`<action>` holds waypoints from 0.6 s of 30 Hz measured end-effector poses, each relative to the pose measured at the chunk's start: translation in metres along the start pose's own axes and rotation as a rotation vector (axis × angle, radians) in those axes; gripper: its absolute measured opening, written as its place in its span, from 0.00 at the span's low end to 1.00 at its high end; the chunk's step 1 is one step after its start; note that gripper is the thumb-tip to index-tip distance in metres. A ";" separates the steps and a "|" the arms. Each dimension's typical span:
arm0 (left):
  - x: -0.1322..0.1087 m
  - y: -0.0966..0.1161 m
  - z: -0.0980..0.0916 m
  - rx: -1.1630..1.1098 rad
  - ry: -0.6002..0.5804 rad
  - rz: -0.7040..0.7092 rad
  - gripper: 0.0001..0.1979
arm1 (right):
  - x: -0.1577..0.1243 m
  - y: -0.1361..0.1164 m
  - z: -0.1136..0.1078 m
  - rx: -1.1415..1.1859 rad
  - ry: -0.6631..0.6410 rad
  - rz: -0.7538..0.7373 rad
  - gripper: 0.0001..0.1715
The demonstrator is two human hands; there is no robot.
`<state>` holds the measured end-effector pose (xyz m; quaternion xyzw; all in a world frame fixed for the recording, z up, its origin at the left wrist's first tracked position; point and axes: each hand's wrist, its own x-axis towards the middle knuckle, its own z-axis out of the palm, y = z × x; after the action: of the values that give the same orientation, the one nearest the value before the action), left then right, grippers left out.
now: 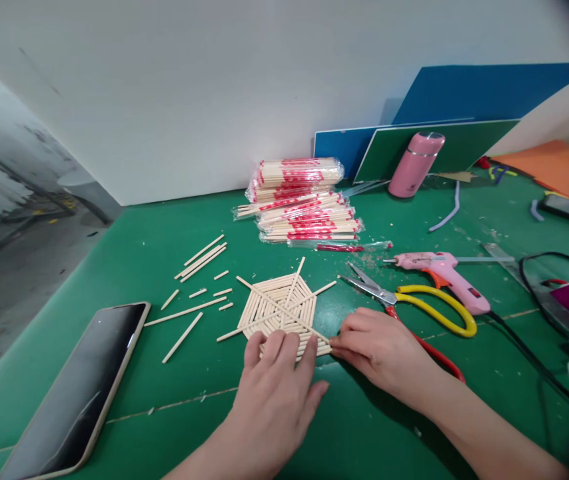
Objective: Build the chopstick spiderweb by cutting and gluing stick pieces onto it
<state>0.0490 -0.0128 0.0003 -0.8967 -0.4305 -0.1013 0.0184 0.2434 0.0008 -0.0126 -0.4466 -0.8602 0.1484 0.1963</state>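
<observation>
A hexagonal web of wooden sticks [274,308] lies flat on the green table, with longer sticks crossing over its middle. My left hand [279,387] rests with bent, spread fingers on the web's near side, covering part of it. At the near right corner, my right hand [384,350] pinches the end of a wooden stick [320,339] between thumb and fingers. Just beyond that hand lie scissors [414,300] with one yellow and one red handle, blades parted. Loose cut sticks [182,337] of several lengths are scattered left of the web.
Plastic-wrapped bundles of sticks [307,200] are stacked at the back. A pink glue gun [447,273] with a black cord lies right. A pink bottle [417,165] stands before green and blue boards [484,93]. A phone [77,393] lies near the left edge.
</observation>
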 end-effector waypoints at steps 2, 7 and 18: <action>-0.002 -0.001 0.000 -0.007 0.012 0.014 0.16 | 0.000 0.000 0.000 0.001 0.015 -0.006 0.12; -0.009 0.002 0.003 -0.040 0.094 0.028 0.14 | -0.001 0.001 0.001 -0.015 0.025 -0.011 0.10; -0.021 0.023 0.027 -0.117 0.438 0.297 0.12 | -0.001 -0.002 0.001 0.055 0.008 0.023 0.11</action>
<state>0.0586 -0.0399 -0.0285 -0.9063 -0.2732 -0.3138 0.0740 0.2423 -0.0010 -0.0127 -0.4513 -0.8499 0.1727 0.2102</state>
